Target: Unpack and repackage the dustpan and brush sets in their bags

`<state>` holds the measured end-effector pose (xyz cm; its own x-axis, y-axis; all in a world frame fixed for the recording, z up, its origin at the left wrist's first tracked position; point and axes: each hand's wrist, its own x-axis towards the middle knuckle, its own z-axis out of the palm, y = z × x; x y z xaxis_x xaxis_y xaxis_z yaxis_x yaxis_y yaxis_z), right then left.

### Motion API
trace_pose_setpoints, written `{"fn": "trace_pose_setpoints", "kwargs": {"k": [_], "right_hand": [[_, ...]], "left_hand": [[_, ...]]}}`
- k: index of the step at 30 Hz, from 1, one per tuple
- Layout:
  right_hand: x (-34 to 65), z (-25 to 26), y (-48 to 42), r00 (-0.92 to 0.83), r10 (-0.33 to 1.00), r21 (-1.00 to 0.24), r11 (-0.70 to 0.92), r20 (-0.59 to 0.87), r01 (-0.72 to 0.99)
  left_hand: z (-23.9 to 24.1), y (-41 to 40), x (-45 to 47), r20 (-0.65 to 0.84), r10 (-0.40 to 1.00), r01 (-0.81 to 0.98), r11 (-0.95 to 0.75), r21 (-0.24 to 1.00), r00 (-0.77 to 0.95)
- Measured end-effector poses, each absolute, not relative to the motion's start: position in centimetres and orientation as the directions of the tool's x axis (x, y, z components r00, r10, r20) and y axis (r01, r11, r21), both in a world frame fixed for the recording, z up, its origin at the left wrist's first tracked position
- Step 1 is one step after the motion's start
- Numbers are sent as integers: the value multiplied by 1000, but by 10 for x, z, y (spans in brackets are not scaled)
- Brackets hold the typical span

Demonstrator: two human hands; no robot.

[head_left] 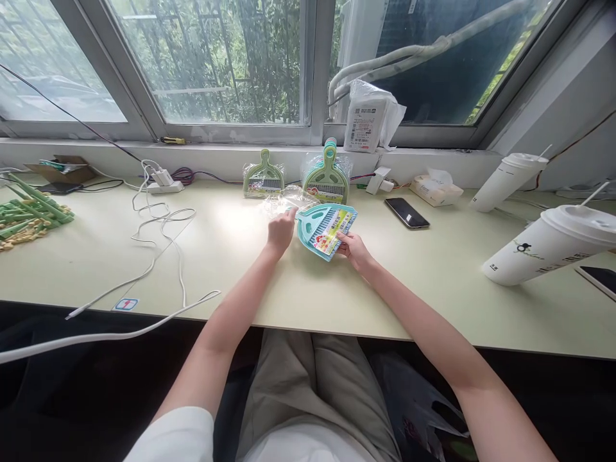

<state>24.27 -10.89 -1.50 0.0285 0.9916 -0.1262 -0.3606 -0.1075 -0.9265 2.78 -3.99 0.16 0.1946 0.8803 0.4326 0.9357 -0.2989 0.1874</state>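
Note:
A small teal dustpan set (pixel 321 229) with a colourful label card lies on the pale table (pixel 240 269) in front of me. My right hand (pixel 353 249) grips its lower right edge. My left hand (pixel 280 230) pinches a clear plastic bag (pixel 283 200) next to the dustpan's left side. Behind it, a green bagged dustpan set (pixel 263 176) leans on the wall, and a stack of bagged dustpan sets (pixel 327 173) stands to its right.
A black phone (pixel 407 212), a tissue pack (pixel 436 189) and two white lidded cups (pixel 548 247) (pixel 507 181) are at the right. White cables (pixel 158 237) and a charger (pixel 163 181) lie at the left, with green plastic pieces (pixel 29 215) at the far left.

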Motion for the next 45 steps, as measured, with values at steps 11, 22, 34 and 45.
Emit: {"fn": "trace_pose_setpoints", "kwargs": {"k": [11, 22, 34, 45], "right_hand": [[242, -6, -115, 143, 981, -888, 180, 131, -424], [233, -6, -118, 63, 988, -889, 154, 140, -432], [241, -5, -110, 96, 992, -861, 120, 83, -495], [248, -1, -106, 223, 968, -838, 214, 114, -501]], "left_hand": [[27, -65, 45, 588, 794, 706, -327, 628, -156], [19, -52, 50, 209, 919, -350, -85, 933, 334], [8, -66, 74, 199, 873, -456, 30, 890, 445], [-3, -80, 101, 152, 845, -373, 59, 926, 513]]}}
